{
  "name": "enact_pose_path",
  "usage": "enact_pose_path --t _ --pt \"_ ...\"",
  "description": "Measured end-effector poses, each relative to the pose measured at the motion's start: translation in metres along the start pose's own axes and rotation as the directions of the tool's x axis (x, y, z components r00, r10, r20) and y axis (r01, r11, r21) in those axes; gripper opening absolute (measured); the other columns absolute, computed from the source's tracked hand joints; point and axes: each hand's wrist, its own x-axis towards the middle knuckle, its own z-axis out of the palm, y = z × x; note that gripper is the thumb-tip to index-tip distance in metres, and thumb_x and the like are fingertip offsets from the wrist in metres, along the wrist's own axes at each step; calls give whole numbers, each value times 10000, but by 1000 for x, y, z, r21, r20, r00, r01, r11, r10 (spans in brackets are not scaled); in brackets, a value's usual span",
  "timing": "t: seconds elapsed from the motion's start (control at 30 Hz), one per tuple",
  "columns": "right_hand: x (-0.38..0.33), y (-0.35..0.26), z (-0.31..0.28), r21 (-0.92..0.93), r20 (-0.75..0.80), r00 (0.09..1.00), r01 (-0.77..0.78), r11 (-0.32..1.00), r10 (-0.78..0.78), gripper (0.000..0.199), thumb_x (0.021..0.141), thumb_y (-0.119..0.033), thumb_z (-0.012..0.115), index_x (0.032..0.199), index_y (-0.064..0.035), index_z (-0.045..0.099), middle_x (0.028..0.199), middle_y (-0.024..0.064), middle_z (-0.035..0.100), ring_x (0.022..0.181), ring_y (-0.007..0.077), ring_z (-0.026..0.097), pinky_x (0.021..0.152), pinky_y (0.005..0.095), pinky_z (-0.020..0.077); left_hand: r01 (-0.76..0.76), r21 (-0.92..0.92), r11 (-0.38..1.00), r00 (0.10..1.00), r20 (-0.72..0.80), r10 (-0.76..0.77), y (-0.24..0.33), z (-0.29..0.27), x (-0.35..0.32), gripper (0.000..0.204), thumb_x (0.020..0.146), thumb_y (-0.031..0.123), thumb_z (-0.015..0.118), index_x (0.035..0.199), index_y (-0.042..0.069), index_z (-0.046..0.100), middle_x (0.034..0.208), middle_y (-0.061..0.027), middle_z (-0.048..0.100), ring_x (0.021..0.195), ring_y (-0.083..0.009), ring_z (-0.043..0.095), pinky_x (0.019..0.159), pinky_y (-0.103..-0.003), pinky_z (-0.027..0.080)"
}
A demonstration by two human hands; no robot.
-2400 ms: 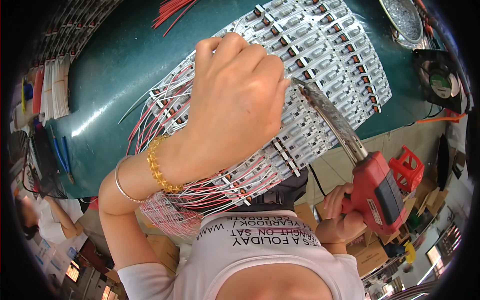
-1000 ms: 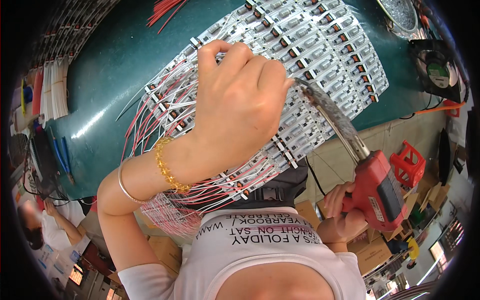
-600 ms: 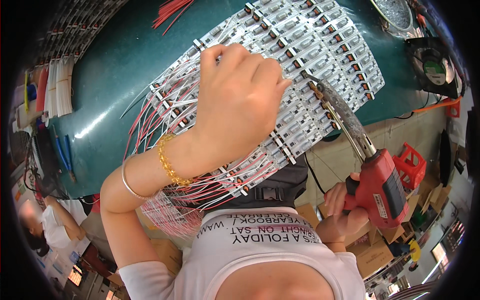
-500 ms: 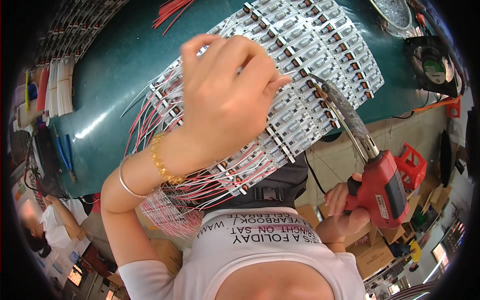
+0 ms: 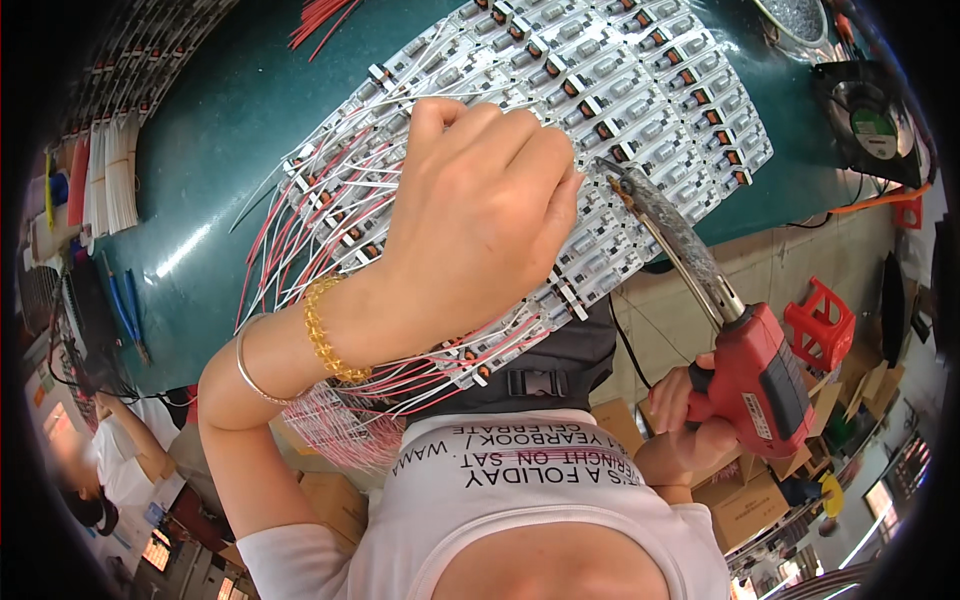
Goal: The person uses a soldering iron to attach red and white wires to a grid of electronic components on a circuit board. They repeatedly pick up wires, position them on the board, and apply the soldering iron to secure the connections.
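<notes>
My left hand (image 5: 485,205) is closed in a pinch above a large panel of small white circuit boards (image 5: 650,95); its fingertips are turned down, and whatever is between them is hidden. Thin white wires (image 5: 400,103) run across the panel close to its knuckles. Wrapped round the grip of a red and black soldering gun (image 5: 760,385), my right hand (image 5: 690,410) stays low on the right. The gun's long metal tip (image 5: 655,215) reaches up-left over the boards, its end just right of my left fingertips. Red and white wires (image 5: 290,225) trail from the panel's left side.
The panel lies on a green tabletop (image 5: 205,200). Red wires (image 5: 318,22) lie at the far edge, blue pens (image 5: 130,305) and bundled white wires (image 5: 115,180) at left. At right stand a black fan (image 5: 870,125), a metal bowl (image 5: 795,20) and a red stool (image 5: 820,325). Another person (image 5: 125,445) sits lower left.
My left hand has moved slightly right and down, its fingers curling more tightly. The gun's tip has shifted a little left and down across the boards. My right hand keeps its grip.
</notes>
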Motion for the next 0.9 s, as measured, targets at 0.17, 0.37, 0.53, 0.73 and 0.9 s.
enact_pose_path --t 0.17,0.37,0.53,0.73,0.9 --pt "-1 0 -4 -34 35 998 -47 998 48 811 835 -637 602 1177 84 458 505 -6 461 390 128 436 423 263 379 5 0 1000 1000 13 -5 0 -1 0 176 744 16 717 682 70 562 651 -12 559 625 -200 529 749 -350 351" --pt "-4 -7 1 -108 -22 999 -43 993 41 840 827 -645 608 1210 84 441 499 -9 454 389 125 432 427 262 376 5 -4 1000 1000 13 -5 0 -1 0 175 744 17 716 678 68 562 649 -12 560 613 -199 529 745 -352 354" --pt "-10 -1 -9 -37 -80 996 -34 999 31 913 802 -687 602 1243 93 428 490 -18 445 382 117 418 423 257 367 -2 6 1000 1000 6 2 0 -2 1 175 749 20 713 677 68 561 645 -13 560 610 -199 529 743 -351 357" --pt "-5 -3 1 -65 -88 996 -13 998 7 935 807 -699 584 1264 99 417 481 -30 432 381 104 414 412 242 353 16 -54 998 999 -28 -18 2 -1 -1 137 758 27 715 715 62 589 659 -18 561 623 -200 536 757 -349 365" --pt "-5 -3 -8 -27 -32 998 -58 998 57 930 804 -710 573 1255 89 423 482 -26 439 386 107 422 411 241 354 -24 -85 996 1000 11 25 2 0 -4 121 761 34 723 746 62 606 680 -17 565 644 -202 542 779 -355 365"
